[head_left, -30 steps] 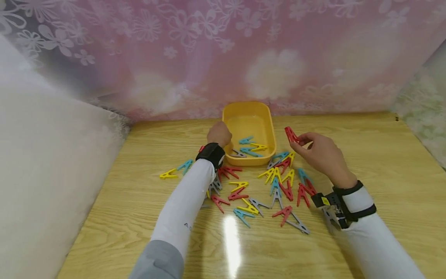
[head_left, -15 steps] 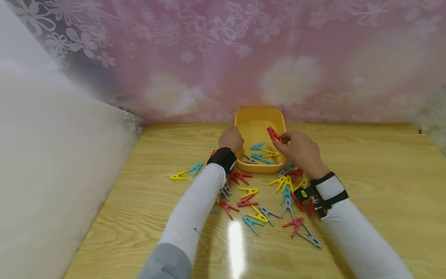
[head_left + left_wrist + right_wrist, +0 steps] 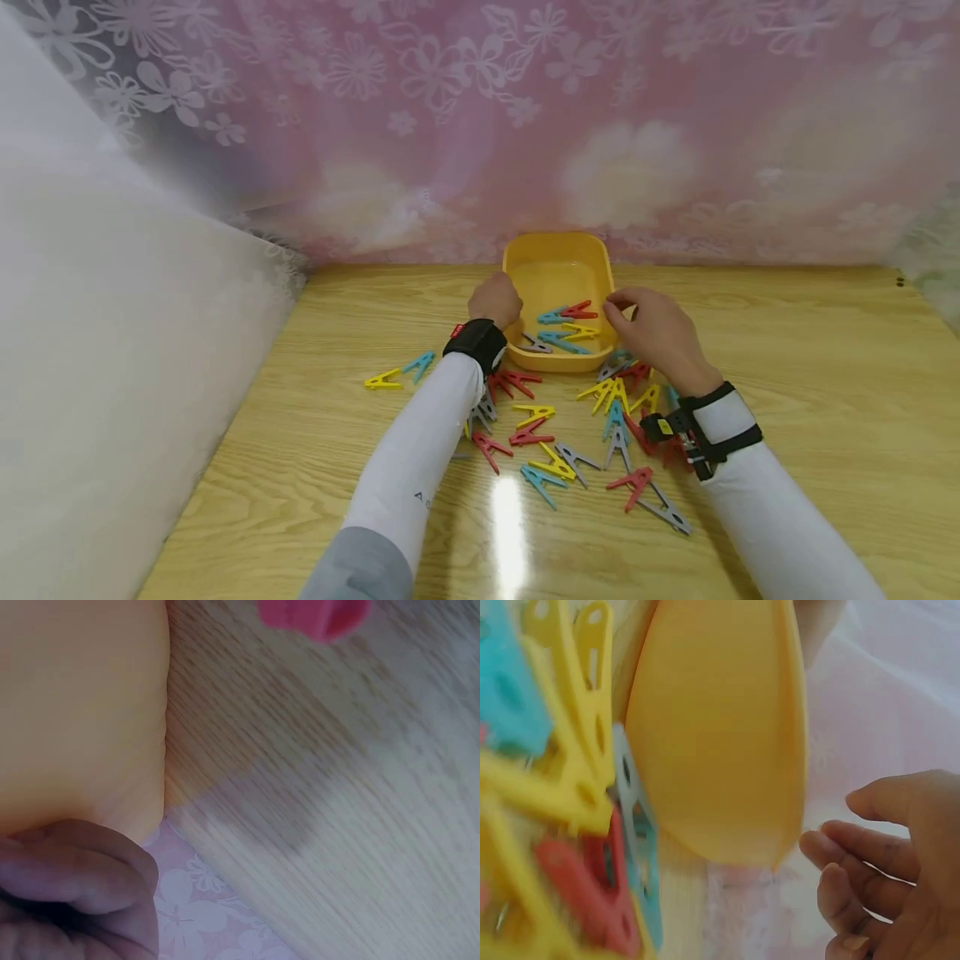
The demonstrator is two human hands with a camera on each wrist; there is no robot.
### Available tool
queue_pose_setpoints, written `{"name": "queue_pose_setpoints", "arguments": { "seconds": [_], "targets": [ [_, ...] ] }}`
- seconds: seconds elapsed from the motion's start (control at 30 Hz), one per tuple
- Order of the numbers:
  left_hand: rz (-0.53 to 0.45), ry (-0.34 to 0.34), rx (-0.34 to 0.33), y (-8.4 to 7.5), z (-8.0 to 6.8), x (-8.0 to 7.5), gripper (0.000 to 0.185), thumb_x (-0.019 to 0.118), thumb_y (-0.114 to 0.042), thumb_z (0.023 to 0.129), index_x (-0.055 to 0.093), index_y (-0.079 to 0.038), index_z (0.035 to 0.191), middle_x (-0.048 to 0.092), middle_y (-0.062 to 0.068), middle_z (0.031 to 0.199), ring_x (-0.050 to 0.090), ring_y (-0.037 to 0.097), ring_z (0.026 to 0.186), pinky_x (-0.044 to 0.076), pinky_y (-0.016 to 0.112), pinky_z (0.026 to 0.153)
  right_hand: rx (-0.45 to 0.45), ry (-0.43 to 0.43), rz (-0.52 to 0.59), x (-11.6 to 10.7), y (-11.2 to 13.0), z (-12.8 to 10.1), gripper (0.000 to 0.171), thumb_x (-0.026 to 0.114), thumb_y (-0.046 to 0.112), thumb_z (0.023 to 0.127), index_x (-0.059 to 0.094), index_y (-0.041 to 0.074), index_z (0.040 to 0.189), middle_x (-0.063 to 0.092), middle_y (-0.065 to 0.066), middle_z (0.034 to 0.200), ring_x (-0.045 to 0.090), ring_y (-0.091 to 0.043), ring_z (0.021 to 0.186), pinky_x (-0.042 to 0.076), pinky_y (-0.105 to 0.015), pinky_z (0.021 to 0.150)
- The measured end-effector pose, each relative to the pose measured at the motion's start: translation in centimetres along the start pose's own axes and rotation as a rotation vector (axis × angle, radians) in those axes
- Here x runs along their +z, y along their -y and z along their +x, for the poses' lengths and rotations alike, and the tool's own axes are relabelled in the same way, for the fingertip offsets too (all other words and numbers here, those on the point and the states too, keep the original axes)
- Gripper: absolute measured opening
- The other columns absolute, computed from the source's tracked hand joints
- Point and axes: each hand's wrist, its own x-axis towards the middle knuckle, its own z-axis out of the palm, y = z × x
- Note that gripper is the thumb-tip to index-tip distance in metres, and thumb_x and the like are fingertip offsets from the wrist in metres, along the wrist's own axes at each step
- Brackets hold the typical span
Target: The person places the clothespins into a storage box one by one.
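Note:
A yellow plastic basin [image 3: 558,250] stands against the backdrop with several clothespins lying in its near half. Among these is a red clothespin [image 3: 579,310], lying across a blue clothespin [image 3: 553,316]. My left hand [image 3: 496,300] grips the basin's left rim, its fingers curled, as the left wrist view also shows. Over the right rim is my right hand [image 3: 656,329], with nothing between thumb and fingers. In the right wrist view, the right hand's fingers [image 3: 870,855] are relaxed and apart beside the basin wall.
Red, yellow, blue and grey clothespins lie scattered on the wooden table [image 3: 300,467] in front of the basin. A yellow clothespin [image 3: 383,379] and a blue clothespin [image 3: 419,363] lie left of my left forearm. A pink flowered cloth [image 3: 450,167] hangs behind.
My right hand has moved left to the basin with the red clothespin and let it go inside. The left hand stays at the rim. The head view has shifted slightly.

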Motion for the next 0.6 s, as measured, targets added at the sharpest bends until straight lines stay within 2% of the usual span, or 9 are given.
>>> {"name": "queue_pose_setpoints", "arguments": {
  "seconds": [0.3,0.6],
  "targets": [
    [-0.011,0.013,0.018,0.3,0.1,0.1,0.018,0.051,-0.018,0.097,0.063,-0.005,0.099,0.061,0.008,0.084,0.061,0.024,0.074,0.051,0.035,0.066,0.024,-0.09,0.02,-2.6,-3.7,-3.4,0.039,0.048,0.034,0.1,0.065,0.003,0.116,0.066,-0.015,0.1,0.057,-0.028,0.08,0.044,-0.04,0.061],
    [-0.015,0.011,0.022,0.1,0.4,0.3,0.019,0.051,-0.018,0.098,0.062,-0.004,0.101,0.062,0.009,0.089,0.061,0.025,0.077,0.051,0.037,0.067,0.124,-0.068,0.002,-4.7,-7.8,-6.8,0.044,0.045,0.037,0.1,0.061,0.001,0.12,0.063,-0.019,0.108,0.058,-0.033,0.085,0.045,-0.04,0.058]
  ]
}}
